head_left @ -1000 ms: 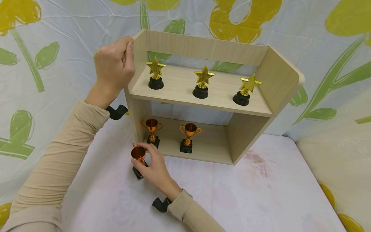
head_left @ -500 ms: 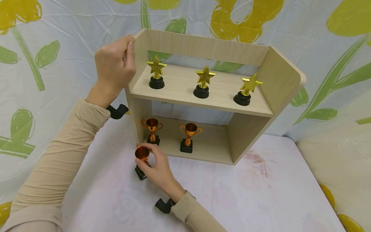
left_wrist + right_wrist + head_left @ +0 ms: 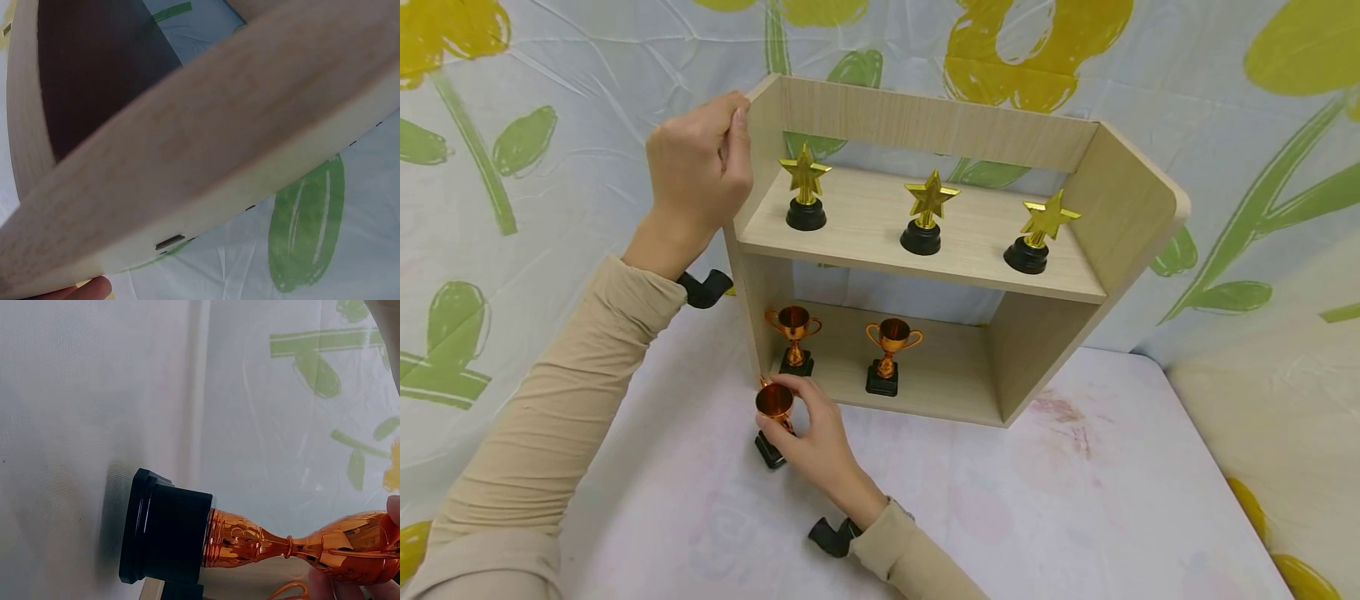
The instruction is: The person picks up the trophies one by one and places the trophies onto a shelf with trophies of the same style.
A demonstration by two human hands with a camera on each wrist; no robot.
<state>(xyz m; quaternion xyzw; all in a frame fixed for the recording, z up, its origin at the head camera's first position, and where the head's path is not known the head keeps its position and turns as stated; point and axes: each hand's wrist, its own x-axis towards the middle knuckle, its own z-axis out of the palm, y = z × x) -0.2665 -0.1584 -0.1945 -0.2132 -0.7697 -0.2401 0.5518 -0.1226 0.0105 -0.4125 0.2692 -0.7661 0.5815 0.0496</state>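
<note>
My left hand [image 3: 700,162] grips the upper front edge of the left side panel of a light wooden shelf [image 3: 925,279]; in the left wrist view a fingertip [image 3: 95,289] shows at the panel's edge. With thumb and fingers my right hand [image 3: 820,433] holds a copper-coloured trophy cup [image 3: 775,402] by its bowl, in front of the shelf's lower left corner. The cup is upright, its black square base [image 3: 165,528] close over the tabletop. Two matching trophy cups, a left one [image 3: 793,325] and a right one [image 3: 893,337], stand on the lower shelf board.
Three gold star trophies stand in a row on the upper board: left [image 3: 805,187], middle [image 3: 925,212] and right [image 3: 1041,229]. The white table [image 3: 1000,517] has a reddish stain [image 3: 1067,417] right of the shelf. A flower-printed cloth [image 3: 587,67] hangs behind.
My right hand and the trophy cup it holds have moved a little to the right along the front of the shelf. The left hand keeps its grip on the panel.
</note>
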